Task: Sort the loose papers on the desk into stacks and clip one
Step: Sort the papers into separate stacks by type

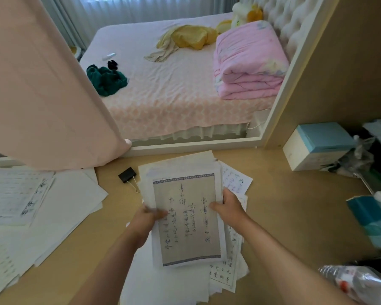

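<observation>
Sheaf of papers [186,230], calligraphy sheet on top, held at the centre of the desk [295,208] over loose papers [226,275] — left hand [151,215] pinches its left edge, thumb on top; right hand [228,207] curls its fingers round the right edge. Black binder clip [127,174] lies just beyond, left. Spread papers [31,205] at far left.

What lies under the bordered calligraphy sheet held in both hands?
Other loose papers, some handwritten, stick out past the bordered sheet at top, right and bottom. How many lie beneath is hidden by it.
</observation>
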Demonstrator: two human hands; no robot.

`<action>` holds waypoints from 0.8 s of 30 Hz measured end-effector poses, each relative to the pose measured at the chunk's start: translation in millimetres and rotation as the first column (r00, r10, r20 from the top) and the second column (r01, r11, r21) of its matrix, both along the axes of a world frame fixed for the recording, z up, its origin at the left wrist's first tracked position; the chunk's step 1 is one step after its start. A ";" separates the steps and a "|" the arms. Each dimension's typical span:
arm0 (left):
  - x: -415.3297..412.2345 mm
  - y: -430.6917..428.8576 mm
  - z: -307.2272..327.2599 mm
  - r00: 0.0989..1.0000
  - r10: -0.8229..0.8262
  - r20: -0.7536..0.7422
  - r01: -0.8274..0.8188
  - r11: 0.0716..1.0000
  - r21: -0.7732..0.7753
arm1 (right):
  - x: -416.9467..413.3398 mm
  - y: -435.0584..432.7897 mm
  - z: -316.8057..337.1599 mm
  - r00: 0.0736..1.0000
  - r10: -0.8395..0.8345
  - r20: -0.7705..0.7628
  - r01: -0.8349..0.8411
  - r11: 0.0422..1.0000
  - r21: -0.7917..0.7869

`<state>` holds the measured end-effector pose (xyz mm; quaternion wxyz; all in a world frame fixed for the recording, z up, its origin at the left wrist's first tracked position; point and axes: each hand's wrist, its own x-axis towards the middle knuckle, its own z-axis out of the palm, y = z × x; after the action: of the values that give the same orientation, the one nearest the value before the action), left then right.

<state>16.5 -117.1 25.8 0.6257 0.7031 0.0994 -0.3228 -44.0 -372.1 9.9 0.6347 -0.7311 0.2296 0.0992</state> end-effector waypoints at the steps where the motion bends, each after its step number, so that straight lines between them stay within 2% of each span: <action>1: 0.1 6.1 5.2 0.999 0.036 0.032 -0.036 0.999 -0.009 | 3.3 10.3 5.4 1.000 0.002 0.019 -0.001 1.000 -0.021; 5: -1.2 34.0 38.3 0.964 0.143 0.223 -0.128 0.988 -0.083 | 13.4 56.6 27.2 0.991 -0.048 0.129 0.058 0.995 -0.080; 8: -0.3 65.2 57.2 0.904 0.289 0.315 -0.260 0.957 -0.132 | 21.2 98.9 43.7 0.963 -0.104 0.250 0.134 0.985 -0.105; 13: 0.2 133.4 69.2 0.818 0.397 0.417 -0.353 0.918 -0.182 | 21.5 186.0 67.7 0.914 -0.166 0.369 0.188 0.982 -0.024; 16: -4.8 178.5 66.9 0.814 0.384 0.435 -0.334 0.923 -0.190 | 15.5 234.5 67.6 0.907 -0.168 0.386 0.188 0.982 -0.016; 20: -9.7 237.2 56.8 0.796 0.368 0.480 -0.327 0.929 -0.171 | 6.8 280.5 57.4 0.947 -0.092 0.306 0.111 0.993 -0.045; 24: -9.7 265.1 64.8 0.760 0.368 0.536 -0.291 0.930 -0.225 | 6.8 307.6 58.9 0.933 -0.158 0.323 0.176 0.984 -0.028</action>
<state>6.8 148.0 90.6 0.7171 0.6968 0.0095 0.0112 -37.3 -64.5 68.8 0.6489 -0.7329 0.1878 -0.0812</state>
